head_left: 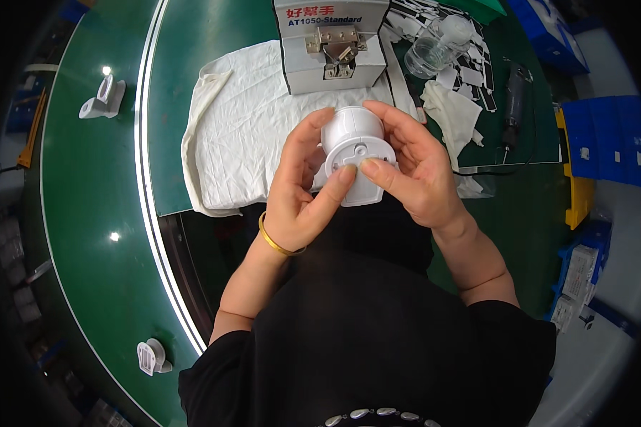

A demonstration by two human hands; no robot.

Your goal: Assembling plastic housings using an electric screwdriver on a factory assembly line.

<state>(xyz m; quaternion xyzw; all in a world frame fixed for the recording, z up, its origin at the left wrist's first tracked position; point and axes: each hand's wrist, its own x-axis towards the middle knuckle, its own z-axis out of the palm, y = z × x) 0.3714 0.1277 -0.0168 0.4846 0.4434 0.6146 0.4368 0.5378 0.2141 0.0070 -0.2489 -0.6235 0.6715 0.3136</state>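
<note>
Thumbs meet over a white part (pixel 357 148), cupped btwn the L hand (pixel 299 181), a gold bangle (pixel 274 238) at its wrist, and the R hand (pixel 421 167). Fingers curl round the part's rounded upper end; both thumbs press its flat face nr a small hole. It's held in mid-air at the near edge of the tabletop (pixel 172 107), btwn the white cloth (pixel 238 124) and the wearer's black top (pixel 377 327).

Main risk, judging by the pose, is a slip, b/c the surface looks smooth & curved; on the near side, the cloth likely wouldn't catch it. Heavy thumb pressure could poss. mark or crack the face. A swing fwd could knock the part against the grey box (pixel 305 72) w/ its metal fixture (pixel 337 44); the black cord (pixel 486 173) by the R wrist might snag.

Writing: bold red characters up top on the box, a line of blue lettering & digits below, both legible. Labels on the blue bins (pixel 609 124), far R, are too small to read. No print can be made out on the part.
</note>
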